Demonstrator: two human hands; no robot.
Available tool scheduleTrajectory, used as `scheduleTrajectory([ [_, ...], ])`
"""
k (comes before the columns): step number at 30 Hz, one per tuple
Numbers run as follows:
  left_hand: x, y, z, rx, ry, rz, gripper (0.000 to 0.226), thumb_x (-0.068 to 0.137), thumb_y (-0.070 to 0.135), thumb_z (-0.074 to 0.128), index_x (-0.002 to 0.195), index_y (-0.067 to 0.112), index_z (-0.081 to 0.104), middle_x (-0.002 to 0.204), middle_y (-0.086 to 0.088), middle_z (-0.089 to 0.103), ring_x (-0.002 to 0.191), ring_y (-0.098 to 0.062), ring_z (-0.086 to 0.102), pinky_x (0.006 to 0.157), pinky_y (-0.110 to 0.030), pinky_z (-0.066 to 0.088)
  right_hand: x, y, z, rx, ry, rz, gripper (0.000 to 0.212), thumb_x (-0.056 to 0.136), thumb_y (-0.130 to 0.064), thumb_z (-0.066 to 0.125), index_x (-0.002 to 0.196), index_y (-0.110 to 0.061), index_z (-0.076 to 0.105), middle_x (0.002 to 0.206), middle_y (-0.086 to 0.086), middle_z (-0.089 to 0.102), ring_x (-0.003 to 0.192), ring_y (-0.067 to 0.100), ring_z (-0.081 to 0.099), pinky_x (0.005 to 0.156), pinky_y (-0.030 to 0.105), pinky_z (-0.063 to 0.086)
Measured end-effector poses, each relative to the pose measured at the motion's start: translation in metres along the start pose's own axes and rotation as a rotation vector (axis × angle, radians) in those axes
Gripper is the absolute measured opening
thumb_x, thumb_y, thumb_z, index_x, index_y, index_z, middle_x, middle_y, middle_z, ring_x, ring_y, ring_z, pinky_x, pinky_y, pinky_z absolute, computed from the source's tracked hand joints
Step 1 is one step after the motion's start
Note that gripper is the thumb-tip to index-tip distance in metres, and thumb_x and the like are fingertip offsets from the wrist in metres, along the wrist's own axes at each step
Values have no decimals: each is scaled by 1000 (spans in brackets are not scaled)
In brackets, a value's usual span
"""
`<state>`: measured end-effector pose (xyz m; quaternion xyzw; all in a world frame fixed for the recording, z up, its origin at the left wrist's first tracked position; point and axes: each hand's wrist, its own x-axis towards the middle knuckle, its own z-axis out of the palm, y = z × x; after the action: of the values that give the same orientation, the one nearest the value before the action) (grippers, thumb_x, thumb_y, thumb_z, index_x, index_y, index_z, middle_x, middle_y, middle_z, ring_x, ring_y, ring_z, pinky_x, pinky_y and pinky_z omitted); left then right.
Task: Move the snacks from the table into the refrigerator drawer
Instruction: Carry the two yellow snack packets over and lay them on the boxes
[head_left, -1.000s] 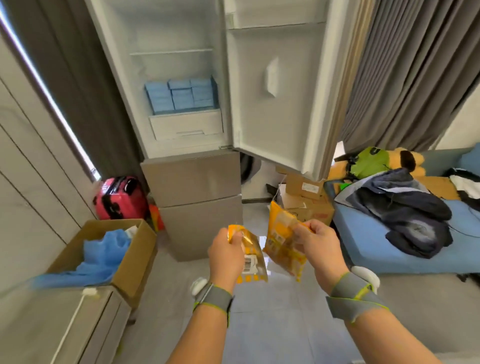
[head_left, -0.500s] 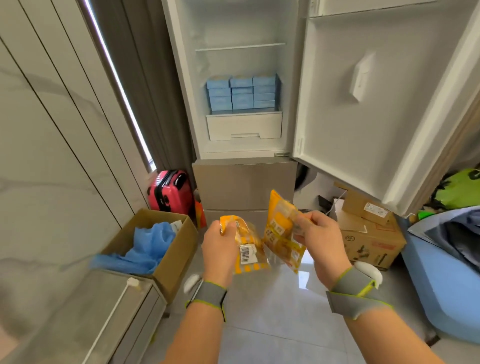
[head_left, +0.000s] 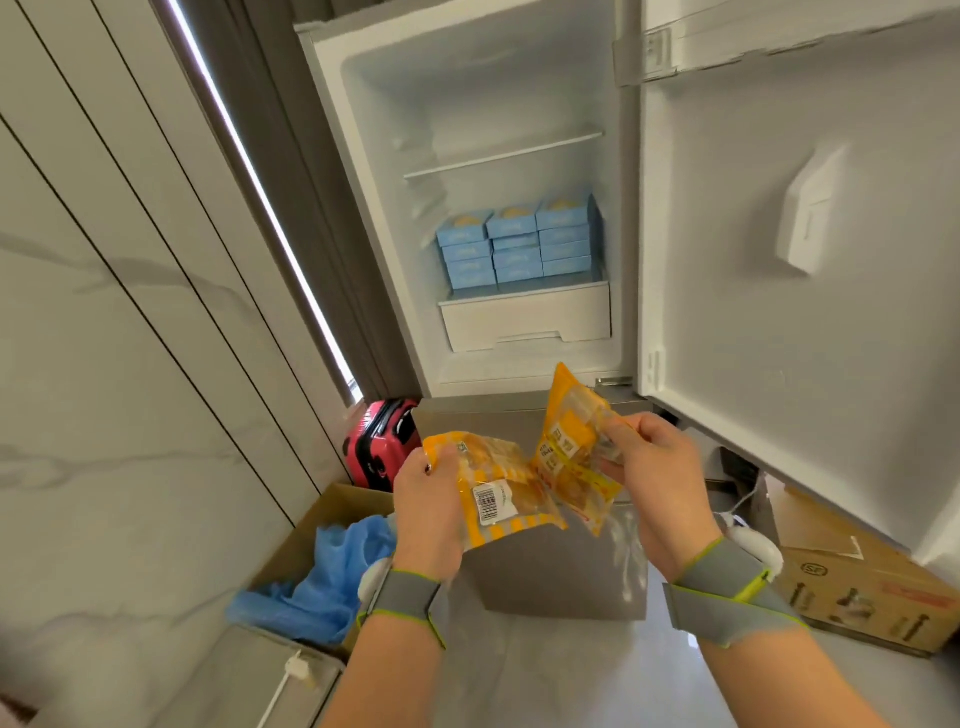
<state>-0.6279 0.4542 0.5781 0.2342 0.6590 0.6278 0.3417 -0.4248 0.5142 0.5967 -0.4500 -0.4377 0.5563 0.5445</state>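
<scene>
My left hand (head_left: 428, 512) grips an orange snack packet with a barcode label (head_left: 493, 493), held flat in front of me. My right hand (head_left: 657, 478) grips a second orange snack packet (head_left: 569, 441), upright and touching the first. Both hang in front of the open refrigerator (head_left: 488, 130). Inside it, low down, sits a shut white drawer (head_left: 524, 317) with stacked blue boxes (head_left: 517, 244) on top. Two grey lower drawer fronts (head_left: 561, 571) stand shut below my hands.
The refrigerator door (head_left: 805, 234) swings open on the right. A cardboard box with blue cloth (head_left: 332, 571) and a red suitcase (head_left: 382, 441) stand at the left. Another cardboard box (head_left: 872, 597) lies at the right. A marble wall (head_left: 104, 364) fills the left.
The view has come closer to the refrigerator and tilted up. Both hands have stayed shut on their packets, now nearer the shut lower drawers.
</scene>
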Motion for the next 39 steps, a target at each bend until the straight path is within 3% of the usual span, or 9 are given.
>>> scheduleTrajectory([
  [3, 28, 15, 13, -65, 27, -14, 33, 100, 34, 56, 109, 2, 56, 112, -35, 62, 92, -43, 76, 75, -71, 59, 36, -1, 14, 17, -5, 4, 24, 98, -24, 68, 78, -11, 66, 85, 16, 70, 87, 32, 69, 91, 57, 59],
  [7, 70, 34, 28, -156, 25, -10, 26, 109, 27, 51, 115, 9, 70, 109, -21, 75, 94, -39, 77, 78, -68, 61, 84, -3, 39, 88, 15, -4, 29, 101, -16, 65, 72, -12, 62, 77, 6, 69, 85, 25, 70, 89, 49, 62],
  [11, 119, 54, 36, -298, -19, -25, 22, 109, 25, 53, 108, 16, 72, 105, -10, 80, 94, -34, 79, 82, -62, 62, 132, -8, 72, 81, 38, -63, 25, 100, -15, 64, 76, -9, 62, 84, 13, 67, 85, 24, 69, 83, 39, 62],
  [18, 247, 114, 59, -485, -67, 11, 20, 107, 18, 55, 113, 9, 72, 107, -14, 79, 97, -34, 78, 78, -56, 64, 232, -48, 149, 82, 104, -196, 19, 101, -13, 63, 85, -3, 64, 86, 17, 67, 85, 21, 68, 84, 35, 62],
  [25, 326, 161, 90, -617, -123, 97, 21, 108, 18, 53, 111, 12, 73, 104, -11, 80, 92, -29, 79, 66, -43, 64, 306, -82, 174, 362, 115, -137, 11, 104, -15, 59, 104, -5, 64, 122, 25, 71, 119, 33, 69, 101, 44, 58],
  [30, 387, 191, 127, -728, -199, 171, 25, 111, 21, 47, 118, 16, 71, 111, -8, 80, 98, -28, 78, 68, -41, 64, 382, -100, 185, 646, 93, -117, 33, 106, -16, 55, 131, 3, 63, 124, 17, 74, 118, 27, 71, 102, 42, 57],
  [33, 419, 202, 150, -793, -189, 221, 33, 112, 24, 44, 136, 11, 63, 125, -13, 75, 112, -34, 74, 84, -49, 62, 417, -104, 191, 791, 113, -55, 30, 105, -12, 54, 131, 2, 63, 127, 16, 73, 120, 28, 69, 104, 46, 55],
  [36, 441, 211, 173, -838, -158, 194, 35, 113, 24, 41, 136, 8, 62, 121, -12, 76, 105, -27, 76, 71, -36, 64, 445, -109, 193, 891, 106, 9, 25, 105, -6, 52, 126, -2, 65, 123, 10, 75, 113, 20, 71, 97, 43, 59],
  [39, 467, 209, 189, -870, -178, 170, 38, 113, 28, 40, 141, 11, 59, 131, -14, 71, 114, -30, 73, 73, -39, 64, 472, -104, 197, 972, 110, 29, 26, 107, -9, 52, 130, -5, 64, 124, 8, 75, 115, 20, 71, 97, 42, 60],
])
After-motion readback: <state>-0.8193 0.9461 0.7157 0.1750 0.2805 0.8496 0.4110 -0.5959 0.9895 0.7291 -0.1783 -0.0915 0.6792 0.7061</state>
